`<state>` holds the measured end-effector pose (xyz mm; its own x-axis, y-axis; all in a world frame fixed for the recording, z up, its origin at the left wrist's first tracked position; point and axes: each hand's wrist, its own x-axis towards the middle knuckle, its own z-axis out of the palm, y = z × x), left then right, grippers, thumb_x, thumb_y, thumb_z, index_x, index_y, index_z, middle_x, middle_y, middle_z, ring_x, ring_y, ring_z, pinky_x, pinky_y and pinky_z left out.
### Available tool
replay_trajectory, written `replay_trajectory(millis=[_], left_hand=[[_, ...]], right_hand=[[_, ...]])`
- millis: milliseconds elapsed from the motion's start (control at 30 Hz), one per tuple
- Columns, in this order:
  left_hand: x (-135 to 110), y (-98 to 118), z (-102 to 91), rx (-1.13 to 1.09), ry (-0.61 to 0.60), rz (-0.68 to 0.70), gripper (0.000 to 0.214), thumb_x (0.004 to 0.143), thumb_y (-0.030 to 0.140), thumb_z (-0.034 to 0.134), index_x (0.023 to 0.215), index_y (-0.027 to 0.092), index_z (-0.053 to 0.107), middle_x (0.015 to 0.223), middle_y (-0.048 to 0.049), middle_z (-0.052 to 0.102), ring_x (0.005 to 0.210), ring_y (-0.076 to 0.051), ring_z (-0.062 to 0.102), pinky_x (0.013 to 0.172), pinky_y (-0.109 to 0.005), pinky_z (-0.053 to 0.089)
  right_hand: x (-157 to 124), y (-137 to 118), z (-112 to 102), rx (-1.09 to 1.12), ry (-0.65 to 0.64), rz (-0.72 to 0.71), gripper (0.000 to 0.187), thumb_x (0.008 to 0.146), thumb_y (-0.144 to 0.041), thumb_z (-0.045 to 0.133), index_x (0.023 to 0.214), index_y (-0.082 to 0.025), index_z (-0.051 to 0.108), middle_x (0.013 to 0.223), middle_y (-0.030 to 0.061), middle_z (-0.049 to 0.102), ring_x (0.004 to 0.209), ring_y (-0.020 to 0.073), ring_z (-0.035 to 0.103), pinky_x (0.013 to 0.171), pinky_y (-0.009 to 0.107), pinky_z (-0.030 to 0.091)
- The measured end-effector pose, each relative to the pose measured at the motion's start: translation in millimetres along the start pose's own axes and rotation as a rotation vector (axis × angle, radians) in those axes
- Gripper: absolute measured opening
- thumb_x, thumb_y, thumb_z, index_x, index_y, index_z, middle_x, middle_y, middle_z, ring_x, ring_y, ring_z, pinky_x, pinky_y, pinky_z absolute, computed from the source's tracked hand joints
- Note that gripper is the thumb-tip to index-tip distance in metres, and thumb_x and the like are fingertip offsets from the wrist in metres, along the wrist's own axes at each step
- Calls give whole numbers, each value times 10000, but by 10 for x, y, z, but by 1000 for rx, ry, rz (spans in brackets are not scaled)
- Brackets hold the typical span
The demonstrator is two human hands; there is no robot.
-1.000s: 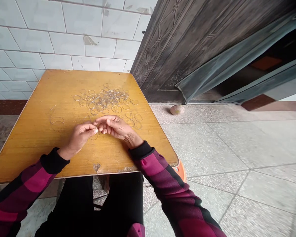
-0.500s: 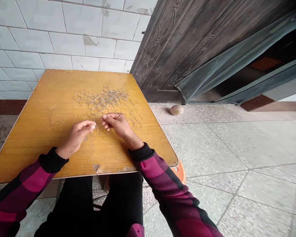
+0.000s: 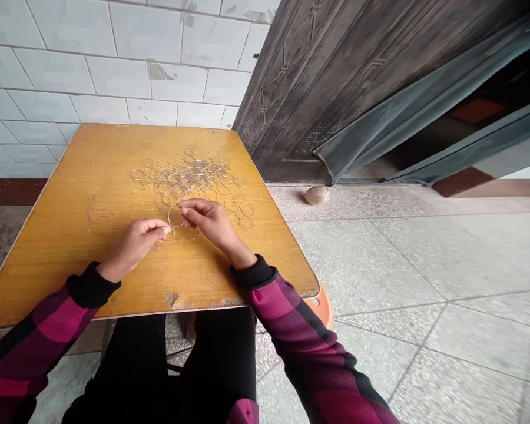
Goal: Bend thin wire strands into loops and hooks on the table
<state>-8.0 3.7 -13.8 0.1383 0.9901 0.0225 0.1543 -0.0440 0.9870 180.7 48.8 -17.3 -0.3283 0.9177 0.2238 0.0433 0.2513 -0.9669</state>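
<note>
pinching a thin wire ring (image 3: 169, 218) between them, the two hands sit close together, not touching, just left of the middle of the frame and over the table (image 3: 92, 271). the left hand (image 3: 135, 242) reaches in from the lower left, thumb and forefinger pressed together on the wire, with a short end of it poking down past the fingertips. the right hand (image 3: 209, 222) reaches in from the lower right, thumb and forefinger gripping the right side of the ring, the other fingers curled in.

beyond the hands, in the upper middle of the tabletop, lies a loose pile of wire rings (image 3: 194, 174), many overlapping. a few more rings (image 3: 246, 210) lie to the right of the right hand, and another shows partly below it. at the left of the tabletop lies a loose coil of wire (image 3: 100, 221), apart from the pile. the near edge of the table has a chipped patch (image 3: 172, 299).

on the dark door (image 3: 287, 88), in the upper right, there are pale marks (image 3: 317, 136) that look like handwriting, too faint to read. a grey-green curtain (image 3: 380, 138) hangs beside it. a roundish ball (image 3: 317, 196) rests on the floor (image 3: 380, 253) near the door; if it carries any print, it is too small to tell. part of an orange stool (image 3: 323, 307) shows under the table's right corner. white tiles (image 3: 115, 76) cover the wall, upper left.
</note>
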Motion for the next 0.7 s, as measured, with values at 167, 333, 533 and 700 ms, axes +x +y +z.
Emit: replay_trajectory(millis=[167,333,533,700], left_hand=[[1,-15,-3,67,10,43,181,740,326,642,629,183,647,570,2,546,523,-118,449,490,-241,329],[0,-19,-2,133,16,92,176,748,314,627,633,183,654,574,1,547,533,-122,452,498,-247,328],[-8,-10,-1,143,9,90,163,756,314,625,658,190,667,579,4,548,537,-126,454,503,-250,334],[-4,-8,4,151,-3,84,173,755,315,620,644,186,650,576,5,541,532,-121,450,498,-247,331]], right_hand=[[-23,-6,17,-290,-9,-260,231,909,-310,573,1074,-230,714,954,53,688,848,151,620,769,311,499],[-35,-50,18,-411,-38,-369,259,942,-224,497,1085,-227,712,908,54,678,853,158,620,812,331,496],[-42,-25,2,-453,-56,-411,339,931,-141,426,1078,-235,717,892,49,649,827,155,602,795,328,496],[-59,-15,18,-557,-54,-448,383,918,-99,401,1055,-238,730,938,50,638,837,143,595,775,293,490]])
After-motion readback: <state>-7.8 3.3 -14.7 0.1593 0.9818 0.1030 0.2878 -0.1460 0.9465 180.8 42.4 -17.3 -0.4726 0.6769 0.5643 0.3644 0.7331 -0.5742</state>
